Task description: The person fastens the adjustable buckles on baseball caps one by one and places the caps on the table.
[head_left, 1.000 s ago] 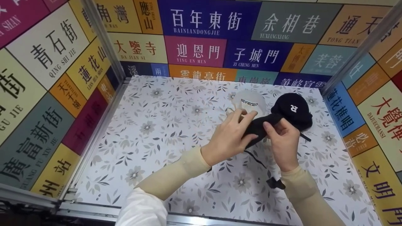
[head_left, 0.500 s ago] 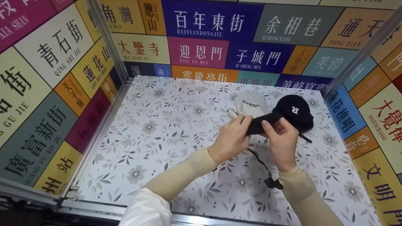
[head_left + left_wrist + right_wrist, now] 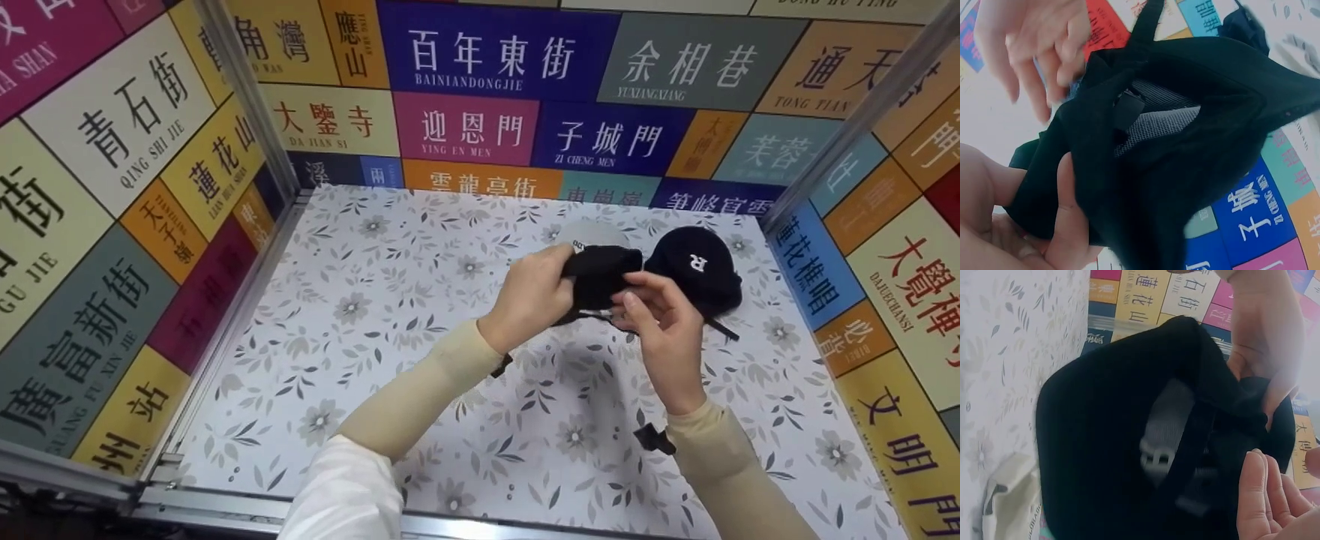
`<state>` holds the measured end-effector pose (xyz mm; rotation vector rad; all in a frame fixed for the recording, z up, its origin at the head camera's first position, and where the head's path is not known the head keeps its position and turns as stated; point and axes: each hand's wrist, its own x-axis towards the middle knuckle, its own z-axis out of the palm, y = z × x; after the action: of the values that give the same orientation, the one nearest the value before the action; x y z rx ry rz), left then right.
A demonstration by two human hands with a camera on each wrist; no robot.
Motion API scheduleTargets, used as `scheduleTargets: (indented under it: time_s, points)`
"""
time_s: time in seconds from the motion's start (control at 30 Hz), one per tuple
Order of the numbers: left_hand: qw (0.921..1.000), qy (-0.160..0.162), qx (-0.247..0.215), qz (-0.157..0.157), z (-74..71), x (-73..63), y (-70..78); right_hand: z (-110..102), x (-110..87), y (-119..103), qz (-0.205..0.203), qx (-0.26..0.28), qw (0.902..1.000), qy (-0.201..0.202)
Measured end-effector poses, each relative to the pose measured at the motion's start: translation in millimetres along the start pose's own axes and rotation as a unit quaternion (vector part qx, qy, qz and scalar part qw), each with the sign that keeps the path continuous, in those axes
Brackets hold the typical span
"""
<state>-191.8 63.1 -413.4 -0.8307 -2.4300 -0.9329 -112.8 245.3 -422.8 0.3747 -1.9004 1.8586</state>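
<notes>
My left hand [image 3: 529,296] grips a black cap [image 3: 604,274] by its edge and holds it up over the table. In the left wrist view the thumb and fingers pinch the black fabric; a strap and grey mesh lining show inside the cap's opening. My right hand [image 3: 666,337] is just right of the cap with relaxed, slightly bent fingers. Its fingertips [image 3: 1253,467] lie close in front of the fabric in the right wrist view. Behind the held cap is a light cap [image 3: 592,231], partly covered. A dark navy cap [image 3: 694,266] with a white R rests to its right.
The table [image 3: 390,375] has a white floral cover. Upright panels [image 3: 465,131] with coloured street-name signs enclose it at the back and sides, with metal posts [image 3: 259,97] at the corners. A strap end [image 3: 721,328] sticks out from the navy cap.
The left hand has raised and turned the black cap, so it now covers more of the light cap. The right hand has released the cap, its fingers loosened beside it.
</notes>
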Motion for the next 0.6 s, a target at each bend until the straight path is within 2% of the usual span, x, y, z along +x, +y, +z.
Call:
scheduleTargets:
  time_s: [0.2, 0.27, 0.33, 0.43, 0.53, 0.6]
  points:
    - [0.998, 0.016, -0.049, -0.036, -19.3, 15.0, -9.7, -3, -2.6, 1, -0.043, -0.036, 0.9983, 0.019]
    - [0.996, 0.016, -0.071, -0.051, -23.7, 17.8, -11.7, -4, -3.9, 4, -0.063, -0.069, 0.9953, 0.024]
    - [0.992, 0.007, -0.106, -0.069, -26.9, 19.0, -12.6, -5, -5.1, 6, -0.092, -0.121, 0.9879, 0.033]
    - [0.979, -0.015, -0.176, -0.101, -28.2, 19.3, -12.8, -5, -5.6, 8, -0.141, -0.193, 0.9696, 0.052]
    - [0.9591, -0.034, -0.246, -0.136, -27.9, 18.9, -11.4, -4, -4.0, 9, -0.184, -0.246, 0.9498, 0.06]
    - [0.9483, -0.043, -0.277, -0.149, -28.2, 19.1, -10.0, -4, -3.1, 13, -0.205, -0.263, 0.941, 0.054]
